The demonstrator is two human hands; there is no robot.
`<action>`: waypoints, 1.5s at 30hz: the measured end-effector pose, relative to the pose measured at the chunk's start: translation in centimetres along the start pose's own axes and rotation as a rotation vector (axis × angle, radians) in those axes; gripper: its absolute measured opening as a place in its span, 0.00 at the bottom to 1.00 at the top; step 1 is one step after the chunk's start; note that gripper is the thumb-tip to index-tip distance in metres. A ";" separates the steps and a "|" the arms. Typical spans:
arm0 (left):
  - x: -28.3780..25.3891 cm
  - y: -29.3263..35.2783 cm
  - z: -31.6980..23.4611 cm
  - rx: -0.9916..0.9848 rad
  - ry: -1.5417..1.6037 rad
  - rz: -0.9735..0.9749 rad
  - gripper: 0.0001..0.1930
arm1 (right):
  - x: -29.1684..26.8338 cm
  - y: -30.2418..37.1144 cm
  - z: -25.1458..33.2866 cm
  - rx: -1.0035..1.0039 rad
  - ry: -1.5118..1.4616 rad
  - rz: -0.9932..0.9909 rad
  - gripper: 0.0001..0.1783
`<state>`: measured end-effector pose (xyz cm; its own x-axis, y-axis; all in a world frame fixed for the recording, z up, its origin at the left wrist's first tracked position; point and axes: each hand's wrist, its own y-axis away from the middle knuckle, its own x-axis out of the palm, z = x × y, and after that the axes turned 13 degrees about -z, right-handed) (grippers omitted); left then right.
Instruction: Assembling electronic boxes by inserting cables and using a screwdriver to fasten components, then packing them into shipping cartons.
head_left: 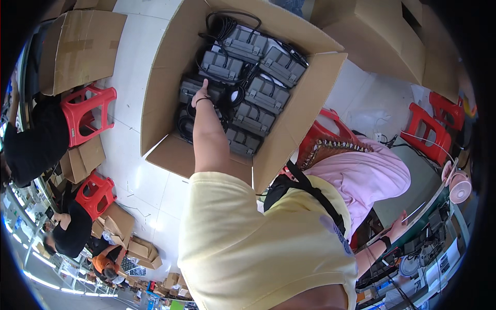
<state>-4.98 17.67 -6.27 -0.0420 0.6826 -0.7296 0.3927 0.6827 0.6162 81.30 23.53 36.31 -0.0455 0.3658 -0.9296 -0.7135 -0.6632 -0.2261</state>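
Observation:
My left hand (200, 94) reaches into a large open cardboard box (164, 88). One finger is stretched out against a dark grey plastic case (189, 91); the other fingers are partly hidden. Several similar grey cases (266, 95) with latches fill the box in rows. Black cables (223, 27) lie coiled on and between them. Far to the right, at the workbench, my right hand (397, 228) has a black band at the wrist. It is closed around a thin pale object (415, 211), seen edge-on, whose kind I cannot make out.
Red plastic stools (90, 114) stand to the left and right. Another large cardboard box (377, 36) is at the upper right. The cluttered workbench (413, 268) carries cables and a pink fan (459, 187). People in dark clothes (72, 232) sit along the left.

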 end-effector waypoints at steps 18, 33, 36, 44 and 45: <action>-2.8 4.2 1.4 0.271 -0.159 -0.114 0.54 | 1.8 -0.4 3.5 -0.036 -0.069 0.109 0.14; 3.0 1.9 0.5 0.567 -0.539 -0.325 0.55 | 0.7 1.2 5.2 -0.009 -0.037 0.096 0.15; 2.7 0.3 1.0 0.590 -0.436 -0.274 0.51 | 0.4 1.8 6.1 -0.038 -0.048 0.083 0.15; -6.2 2.2 9.1 1.425 -0.688 -0.184 0.38 | 0.3 3.0 2.7 0.038 -0.101 0.062 0.13; -7.2 3.2 10.8 1.719 -0.707 -0.219 0.40 | 0.4 3.0 2.1 0.042 -0.116 0.056 0.13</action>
<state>6.52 12.12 -2.29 -0.0503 0.1027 -0.9934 0.8292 -0.5501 -0.0989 77.63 23.07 35.87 -0.1648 0.4034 -0.9001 -0.7361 -0.6577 -0.1600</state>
